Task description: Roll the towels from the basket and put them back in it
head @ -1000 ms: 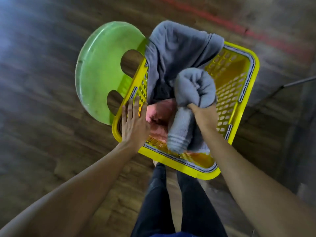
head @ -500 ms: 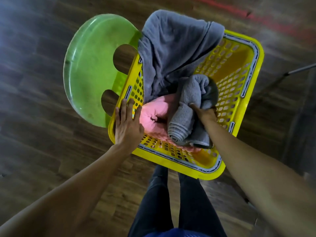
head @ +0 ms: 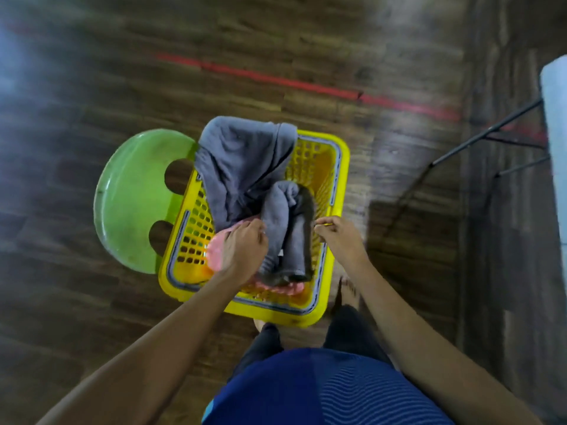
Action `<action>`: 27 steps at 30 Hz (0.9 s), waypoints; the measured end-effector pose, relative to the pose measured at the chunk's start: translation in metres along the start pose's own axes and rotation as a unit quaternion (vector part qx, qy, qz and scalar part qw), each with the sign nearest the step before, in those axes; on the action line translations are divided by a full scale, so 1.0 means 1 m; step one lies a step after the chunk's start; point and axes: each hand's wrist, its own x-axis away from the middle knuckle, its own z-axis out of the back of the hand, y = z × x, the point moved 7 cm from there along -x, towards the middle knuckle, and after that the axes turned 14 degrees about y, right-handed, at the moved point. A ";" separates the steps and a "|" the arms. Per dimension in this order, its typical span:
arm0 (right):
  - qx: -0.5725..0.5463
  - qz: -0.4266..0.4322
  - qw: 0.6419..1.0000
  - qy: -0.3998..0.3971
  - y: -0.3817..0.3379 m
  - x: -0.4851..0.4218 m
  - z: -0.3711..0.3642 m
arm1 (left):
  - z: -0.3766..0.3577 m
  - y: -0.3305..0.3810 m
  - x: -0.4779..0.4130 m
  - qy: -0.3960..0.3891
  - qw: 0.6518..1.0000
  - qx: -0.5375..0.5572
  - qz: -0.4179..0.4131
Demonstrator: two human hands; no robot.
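Basket: the yellow plastic basket [head: 343, 179] sits on the wooden floor [head: 76, 302], its left side over a green stool [head: 132, 197]; it appears smaller and farther off than half a second ago.
Rolled grey towel: the rolled grey towel [head: 291, 240] lies in the basket's right half, running near to far; earlier the right hand held it.
Loose grey towel: the loose grey towel [head: 242, 157] is draped over the far left rim, as before.
Pink towel: the pink towel [head: 216, 256] lies on the near left of the basket bottom, partly under the roll.
Left hand: the left hand [head: 242, 248] has left the near left rim and is now inside the basket over the pink towel, fingers [head: 260, 237] curled beside the roll; blur hides whether they grasp cloth.
Right hand: the right hand [head: 340, 239] has released the roll and hovers at the right rim, fingers loosely curled, nothing in them.
Floor mark: a red line [head: 276, 79] crosses beyond the basket.
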 end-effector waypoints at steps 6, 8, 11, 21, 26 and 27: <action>-0.038 0.049 0.998 -0.004 -0.003 -0.065 0.092 | -0.037 0.110 -0.026 0.020 0.999 0.030 -0.010; -0.039 0.057 0.998 -0.005 -0.001 -0.094 0.128 | -0.054 0.152 -0.037 0.026 0.999 0.024 -0.012; -0.023 0.073 0.997 -0.021 -0.008 -0.134 0.180 | -0.077 0.216 -0.055 0.038 0.998 0.046 -0.004; 0.012 0.125 0.989 -0.077 -0.040 -0.228 0.232 | -0.120 0.307 -0.106 0.050 0.996 0.057 0.049; 0.066 0.180 0.972 -0.135 -0.085 -0.260 0.187 | -0.117 0.277 -0.141 0.089 0.987 0.056 0.123; 0.082 0.198 0.965 -0.151 -0.096 -0.265 0.172 | -0.116 0.266 -0.148 0.104 0.982 0.057 0.144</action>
